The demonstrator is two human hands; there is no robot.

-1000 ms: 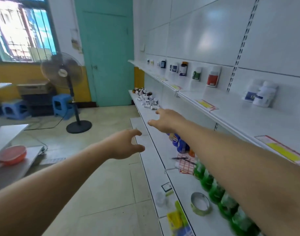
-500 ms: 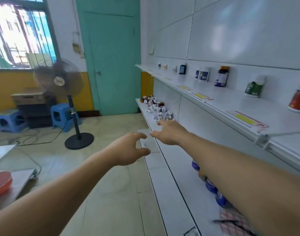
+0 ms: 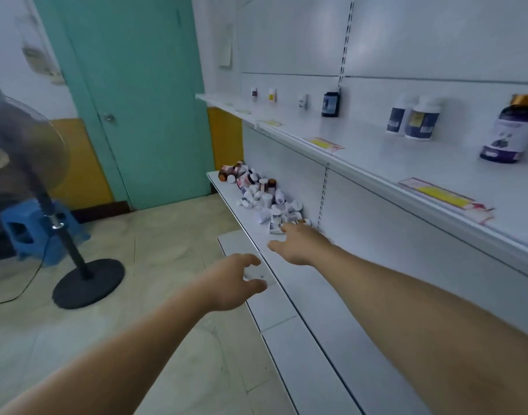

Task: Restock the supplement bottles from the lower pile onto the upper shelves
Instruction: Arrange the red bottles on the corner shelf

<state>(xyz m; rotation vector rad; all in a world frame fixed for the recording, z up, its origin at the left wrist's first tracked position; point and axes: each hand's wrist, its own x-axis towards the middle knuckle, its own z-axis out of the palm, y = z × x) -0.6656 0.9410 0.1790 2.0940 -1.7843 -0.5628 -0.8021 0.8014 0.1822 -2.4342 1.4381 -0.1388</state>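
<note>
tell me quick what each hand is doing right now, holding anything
Left hand: open, holding nothing.
Right hand: open, empty, at the near edge of the bottle pile.

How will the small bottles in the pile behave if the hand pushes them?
The bottles in the pile look round and mostly lie on their sides, so they would probably roll. Heaped loosely, neighbours may shift. The right hand nearly reaches them.

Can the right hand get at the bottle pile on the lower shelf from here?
Probably yes: the right hand is open, its fingertips already at the near edge of the bottle pile, with nothing between them.
</note>
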